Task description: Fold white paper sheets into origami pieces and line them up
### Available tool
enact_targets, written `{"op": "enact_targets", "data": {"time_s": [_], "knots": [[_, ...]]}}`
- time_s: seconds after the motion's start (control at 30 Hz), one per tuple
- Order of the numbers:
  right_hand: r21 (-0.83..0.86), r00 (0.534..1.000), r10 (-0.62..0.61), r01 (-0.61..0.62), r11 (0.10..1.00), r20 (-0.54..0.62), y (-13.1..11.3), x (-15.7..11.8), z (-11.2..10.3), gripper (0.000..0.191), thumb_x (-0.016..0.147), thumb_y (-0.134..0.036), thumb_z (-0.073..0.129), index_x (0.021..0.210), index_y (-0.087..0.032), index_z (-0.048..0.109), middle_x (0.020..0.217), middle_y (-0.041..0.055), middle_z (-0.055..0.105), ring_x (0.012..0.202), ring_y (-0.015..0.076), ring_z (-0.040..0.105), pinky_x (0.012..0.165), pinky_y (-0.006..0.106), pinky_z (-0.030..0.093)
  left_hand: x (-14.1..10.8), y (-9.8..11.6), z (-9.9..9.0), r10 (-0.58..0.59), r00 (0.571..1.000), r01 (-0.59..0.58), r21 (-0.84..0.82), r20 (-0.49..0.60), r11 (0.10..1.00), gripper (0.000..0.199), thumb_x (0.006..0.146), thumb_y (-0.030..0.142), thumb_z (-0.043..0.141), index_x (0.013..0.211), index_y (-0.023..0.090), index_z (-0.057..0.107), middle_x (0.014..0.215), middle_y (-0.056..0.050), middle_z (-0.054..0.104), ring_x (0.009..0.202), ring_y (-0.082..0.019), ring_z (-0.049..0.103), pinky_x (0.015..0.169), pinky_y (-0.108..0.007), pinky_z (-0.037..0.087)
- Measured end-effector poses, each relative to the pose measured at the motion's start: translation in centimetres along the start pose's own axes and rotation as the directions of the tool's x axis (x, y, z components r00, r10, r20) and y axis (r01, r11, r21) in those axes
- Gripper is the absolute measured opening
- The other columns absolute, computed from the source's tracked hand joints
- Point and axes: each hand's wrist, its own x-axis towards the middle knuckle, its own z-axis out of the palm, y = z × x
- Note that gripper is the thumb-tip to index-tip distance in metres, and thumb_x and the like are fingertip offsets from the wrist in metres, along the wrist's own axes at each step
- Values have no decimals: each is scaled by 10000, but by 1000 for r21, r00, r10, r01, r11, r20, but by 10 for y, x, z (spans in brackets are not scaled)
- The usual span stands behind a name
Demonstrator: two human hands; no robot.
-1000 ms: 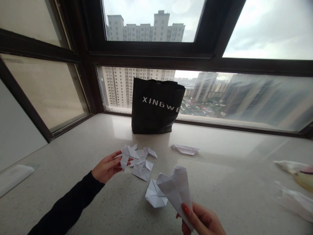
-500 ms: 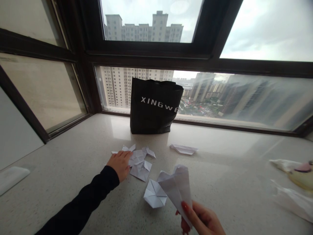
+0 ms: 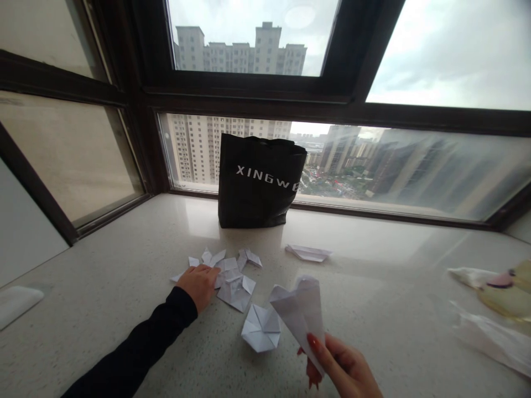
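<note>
My left hand (image 3: 199, 284) rests on a cluster of folded white papers (image 3: 235, 290) left of centre on the counter. Its fingers lie bent over the papers at the left side, and their tips are partly hidden. In my right hand (image 3: 338, 362), at the lower right, a cone-shaped folded paper (image 3: 305, 309) is pinched between thumb and fingers, its wide end pointing up. Between the hands lies a folded white paper octagon (image 3: 261, 329). A long boat-like folded paper (image 3: 309, 253) lies farther back, right of the cluster.
A black bag (image 3: 259, 185) with white lettering stands at the back by the window. At the right edge lies a yellowish item with clear plastic wrapping (image 3: 493, 337). A white object (image 3: 19, 304) sits at the far left on the speckled counter (image 3: 394, 309).
My left hand has shifted slightly left and down over the papers, and more of the pieces behind it show. The view has turned a little; my right hand still holds the paper cone.
</note>
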Motion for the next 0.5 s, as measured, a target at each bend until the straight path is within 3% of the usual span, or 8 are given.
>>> {"op": "enact_targets", "data": {"time_s": [0.13, 0.23, 0.37, 0.5], "knots": [[-171, 997, 4, 9, 985, 75, 0, 22, -31, 432, 733, -521, 406, 636, -137, 579, 466, -5, 514, 450, 118, 493, 467, 229, 400, -11, -1, -6, -17, 999, 16, -28, -44, 999, 323, 784, 157, 304, 1023, 135, 521, 1006, -103, 598, 916, -233, 525, 758, -380, 394], [-402, 939, 244, -131, 906, 244, 5, 54, -65, 505, 666, -599, 410, 621, -130, 594, 415, -24, 499, 376, 102, 478, 422, 223, 393, -17, 0, -3, -4, 997, -4, -95, -76, 995, 309, 776, 170, 324, 996, 150, 540, 972, -89, 612, 889, -221, 537, 744, -361, 404], [-511, 909, 334, -170, 843, 249, 9, 101, -99, 437, 590, -556, 528, 533, -130, 610, 343, -32, 489, 295, 85, 433, 347, 208, 356, -20, 2, 5, -5, 987, -26, -187, -159, 982, 323, 760, 151, 335, 1018, 159, 528, 963, -83, 608, 897, -212, 531, 751, -353, 408], [-603, 920, 347, -176, 778, 180, 5, 141, -108, 305, 537, -422, 643, 449, -151, 537, 259, -56, 442, 247, 66, 385, 309, 187, 304, -20, 2, 11, 5, 973, -57, -222, -229, 973, 323, 750, 119, 325, 1000, 151, 527, 988, -85, 593, 920, -209, 515, 787, -362, 400]]}}
